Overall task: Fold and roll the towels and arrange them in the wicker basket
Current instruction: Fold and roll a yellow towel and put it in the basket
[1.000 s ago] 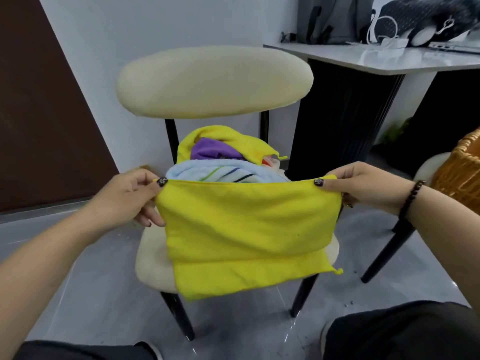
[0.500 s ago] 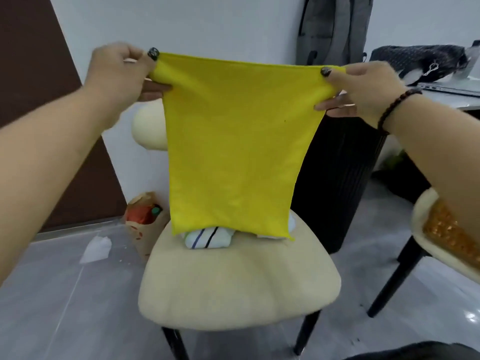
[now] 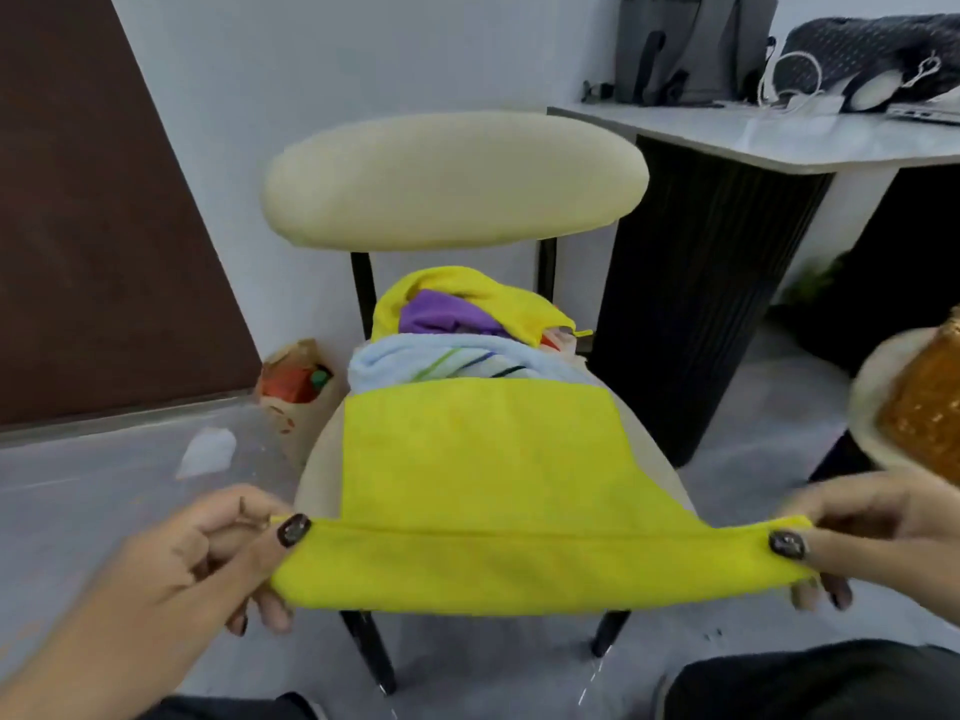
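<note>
Yellow towel: the yellow towel lies spread over the seat of the cream chair, its far edge near the back of the seat and its near edge pulled past the seat's front edge, where it is folded over into a band.
Left hand: the left hand pinches the near left corner of the yellow towel, thumb on top and fingers curled beneath, just off the seat's front left corner.
Right hand: the right hand pinches the near right corner the same way, thumb on top, fingers curled under, just off the seat's front right corner.
Towel tension: the near edge runs taut and straight between the two hands.
Pile of towels: the pile of towels sits at the back of the seat under the backrest, touching the far edge of the yellow towel; a light blue striped one lies lowest, a purple one above it, another yellow one draped over the top.
Wicker basket: the wicker basket stands on a second cream seat at the right edge of the view, only partly seen, well apart from the pile.
Floor: a paper bag with red contents stands by the wall, left of the chair.
Table: a grey table at the far right carries a dark dotted bag and cables.
</note>
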Action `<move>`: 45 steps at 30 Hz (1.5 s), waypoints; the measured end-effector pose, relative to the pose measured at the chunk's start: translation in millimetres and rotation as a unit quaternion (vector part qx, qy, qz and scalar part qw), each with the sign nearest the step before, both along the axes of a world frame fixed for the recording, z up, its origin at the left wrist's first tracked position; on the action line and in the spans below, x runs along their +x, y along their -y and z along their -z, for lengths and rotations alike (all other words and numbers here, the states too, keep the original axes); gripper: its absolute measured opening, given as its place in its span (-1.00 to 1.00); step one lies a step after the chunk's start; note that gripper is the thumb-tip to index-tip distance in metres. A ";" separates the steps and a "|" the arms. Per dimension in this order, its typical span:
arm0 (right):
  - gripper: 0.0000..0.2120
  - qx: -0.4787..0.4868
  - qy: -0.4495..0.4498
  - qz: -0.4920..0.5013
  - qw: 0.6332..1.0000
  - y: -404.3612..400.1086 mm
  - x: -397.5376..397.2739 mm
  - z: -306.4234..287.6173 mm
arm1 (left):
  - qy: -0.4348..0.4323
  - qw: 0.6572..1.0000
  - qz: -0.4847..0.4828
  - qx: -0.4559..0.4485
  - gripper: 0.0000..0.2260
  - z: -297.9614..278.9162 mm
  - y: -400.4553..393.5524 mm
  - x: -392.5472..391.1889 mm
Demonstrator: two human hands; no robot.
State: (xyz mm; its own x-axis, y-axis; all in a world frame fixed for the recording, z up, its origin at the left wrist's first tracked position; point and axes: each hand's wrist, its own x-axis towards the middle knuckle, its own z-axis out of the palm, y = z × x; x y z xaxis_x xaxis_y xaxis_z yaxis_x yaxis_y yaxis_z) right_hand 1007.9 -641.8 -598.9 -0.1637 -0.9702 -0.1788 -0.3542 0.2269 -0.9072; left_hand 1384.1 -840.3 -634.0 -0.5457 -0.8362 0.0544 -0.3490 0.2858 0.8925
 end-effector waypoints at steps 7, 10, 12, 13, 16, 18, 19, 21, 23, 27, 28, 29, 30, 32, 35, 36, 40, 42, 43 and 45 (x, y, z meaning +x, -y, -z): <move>-0.42 -0.004 0.016 0.042 0.999 -1.4 9.9 71.3 | -0.012 0.995 -0.054 0.083 -0.88 62.8 15.4 3.1; -0.48 -0.007 -0.040 0.068 0.997 24.5 15.7 102.7 | 0.030 0.997 -0.047 0.059 -0.82 82.7 27.4 -17.8; -0.61 0.001 -0.121 0.076 0.990 45.9 17.8 121.5 | 0.058 0.996 -0.056 0.046 -0.84 94.4 41.4 -31.8; -0.69 0.014 -0.161 0.080 0.984 55.8 18.8 128.6 | 0.071 0.995 -0.055 0.037 -0.85 99.2 47.3 -38.4; -0.78 0.032 -0.215 0.126 0.968 78.9 23.3 141.8 | 0.072 0.994 -0.081 0.017 -0.86 109.8 61.0 -55.3; -0.78 0.029 -0.210 0.163 0.964 85.0 21.3 147.8 | 0.061 0.993 -0.101 0.019 -0.85 112.4 65.8 -60.1; -0.79 0.029 -0.198 0.173 0.964 85.5 20.1 149.0 | 0.056 0.993 -0.102 0.029 -0.85 112.2 67.5 -60.2; -0.80 0.028 -0.165 0.180 0.969 84.0 16.3 147.0 | 0.041 0.994 -0.097 0.040 -0.85 110.0 69.7 -57.8; -0.81 0.015 -0.153 0.183 0.971 82.0 11.7 138.2 | 0.035 0.993 -0.104 0.035 -0.86 105.7 74.5 -53.6; -0.81 -0.019 -0.244 0.194 0.950 101.6 -7.1 102.7 | 0.041 0.993 -0.099 -0.046 -0.87 89.7 101.9 -58.2; -0.80 -0.010 -0.253 0.194 0.948 112.2 -12.3 91.0 | 0.057 0.990 -0.100 -0.081 -0.88 83.4 111.3 -63.5; -0.78 -0.001 -0.254 0.198 0.947 124.6 -16.3 79.3 | 0.071 0.986 -0.107 -0.108 -0.88 75.5 121.6 -70.4; -0.75 0.004 -0.245 0.206 0.948 137.9 -20.0 68.8 | 0.078 0.983 -0.115 -0.122 -0.87 66.0 131.6 -79.0; -0.73 -0.001 -0.195 0.226 0.955 166.1 -26.3 48.6 | 0.054 0.986 -0.136 -0.085 -0.86 44.2 153.2 -97.4; -0.86 -0.015 -0.054 0.268 0.962 204.5 -28.2 20.2 | -0.030 0.987 -0.146 0.058 -0.86 11.0 180.2 -123.8; -0.89 -0.025 -0.012 0.279 0.960 215.4 -28.0 12.8 | -0.057 0.984 -0.148 0.085 -0.86 0.6 187.2 -130.4; -0.83 -0.074 0.076 0.308 0.945 249.1 -34.9 -5.5 | -0.148 0.974 -0.141 0.103 -0.87 -26.2 211.4 -144.5; -0.83 -0.089 0.101 0.323 0.937 258.2 -37.7 -8.7 | -0.182 0.970 -0.129 0.100 -0.94 -33.6 217.5 -145.0; -0.84 -0.093 0.120 0.331 0.932 258.5 -37.1 -7.9 | -0.196 0.967 -0.125 0.104 -0.95 -34.8 217.5 -143.9; -0.82 -0.092 0.172 0.336 0.921 250.6 -33.8 1.0 | -0.222 0.956 -0.130 0.138 -0.93 -30.1 210.5 -137.7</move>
State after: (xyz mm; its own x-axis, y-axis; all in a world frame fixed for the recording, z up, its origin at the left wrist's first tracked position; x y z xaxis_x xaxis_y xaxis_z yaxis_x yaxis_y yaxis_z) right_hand 974.1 -892.5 -599.9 -0.7031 -0.6894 -0.1745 0.1263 0.1204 -0.9847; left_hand 1246.4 -1050.8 -603.9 -0.2919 -0.9564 -0.0097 0.0552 -0.0270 0.9981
